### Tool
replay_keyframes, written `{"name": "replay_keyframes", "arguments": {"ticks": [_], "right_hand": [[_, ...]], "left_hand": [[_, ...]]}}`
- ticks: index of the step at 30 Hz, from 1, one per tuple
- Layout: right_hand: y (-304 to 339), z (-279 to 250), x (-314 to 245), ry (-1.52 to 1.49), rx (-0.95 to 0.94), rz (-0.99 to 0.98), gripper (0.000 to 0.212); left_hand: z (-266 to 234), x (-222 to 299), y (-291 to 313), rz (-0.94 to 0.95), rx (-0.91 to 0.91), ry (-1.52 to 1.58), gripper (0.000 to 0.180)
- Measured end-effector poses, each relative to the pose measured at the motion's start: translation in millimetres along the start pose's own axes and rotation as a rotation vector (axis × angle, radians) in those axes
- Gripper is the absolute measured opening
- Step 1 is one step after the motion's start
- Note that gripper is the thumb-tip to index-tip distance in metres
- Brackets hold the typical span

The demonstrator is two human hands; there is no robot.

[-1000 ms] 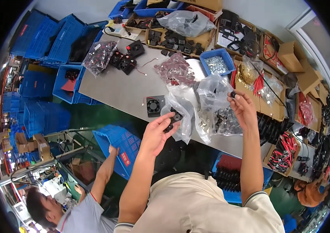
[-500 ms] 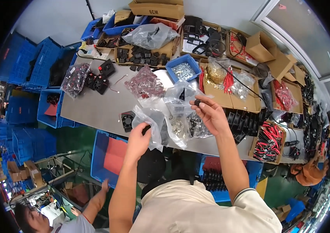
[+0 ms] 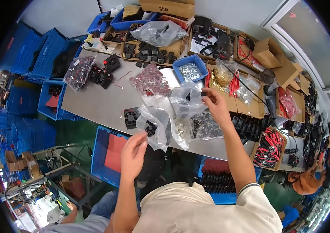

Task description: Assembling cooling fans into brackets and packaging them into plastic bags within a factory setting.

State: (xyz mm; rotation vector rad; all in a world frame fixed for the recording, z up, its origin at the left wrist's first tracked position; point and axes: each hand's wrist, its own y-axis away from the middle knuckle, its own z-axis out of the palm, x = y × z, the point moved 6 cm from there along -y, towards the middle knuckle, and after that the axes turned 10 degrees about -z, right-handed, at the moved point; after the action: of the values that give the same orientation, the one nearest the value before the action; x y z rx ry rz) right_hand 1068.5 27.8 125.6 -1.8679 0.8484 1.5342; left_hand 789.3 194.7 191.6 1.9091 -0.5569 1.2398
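My right hand point(image 3: 217, 105) pinches a small black part point(image 3: 203, 94) at the right edge of a clear plastic bag point(image 3: 181, 105) with dark pieces inside. My left hand point(image 3: 133, 154) hangs at the table's front edge, fingers stretched and holding nothing I can see. Just beyond its fingertips, a second clear bag point(image 3: 159, 136) lies with its mouth apart, showing small black parts point(image 3: 150, 128). A black cooling fan point(image 3: 131, 117) sits left of that bag. Between the hands lie a bag of pale metal pieces point(image 3: 183, 127) and a bag of dark small parts point(image 3: 208, 126).
Behind the bags stand a blue bin of silver hardware point(image 3: 190, 71) and a bag of reddish parts point(image 3: 149, 80). Cardboard trays point(image 3: 253, 112) line the right side. Blue crates point(image 3: 102, 171) stand below the front edge. A co-worker's arm point(image 3: 71, 213) shows at lower left.
My left hand has drawn back from the left bag toward me and its fingers have straightened; the black part it held is gone. My right hand stays near its bag. The co-worker has shifted lower.
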Motion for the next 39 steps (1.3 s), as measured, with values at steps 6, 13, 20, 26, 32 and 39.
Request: {"name": "replay_keyframes", "arguments": {"ticks": [6, 13, 20, 26, 32, 39], "right_hand": [[-5.9, 9.5, -19.0, 0.165, 0.01, -0.134, 0.026], [-7.0, 22.9, -24.3, 0.176, 0.068, -0.141, 0.027], [32.2, 5.8, -59.0, 0.292, 0.2, -0.182, 0.034], [155.6, 30.2, -22.0, 0.269, 0.204, 0.009, 0.026], [217.7, 114.6, -18.6, 0.122, -0.03, 0.121, 0.058], [105.1, 170.4, -33.9, 0.517, -0.025, -0.109, 0.057]], "left_hand": [[-33.3, -80.9, 72.0, -0.179, 0.129, 0.123, 0.024], [-26.0, -164.8, 123.3, -0.374, 0.103, 0.105, 0.023], [-27.1, -192.3, 136.9, -0.335, 0.025, 0.076, 0.027], [-44.0, -192.9, 133.1, -0.177, -0.01, -0.017, 0.024], [-70.0, -85.3, 33.3, 0.26, 0.108, -0.062, 0.026], [-67.8, -72.9, -33.2, 0.054, 0.114, 0.118, 0.029]]}}
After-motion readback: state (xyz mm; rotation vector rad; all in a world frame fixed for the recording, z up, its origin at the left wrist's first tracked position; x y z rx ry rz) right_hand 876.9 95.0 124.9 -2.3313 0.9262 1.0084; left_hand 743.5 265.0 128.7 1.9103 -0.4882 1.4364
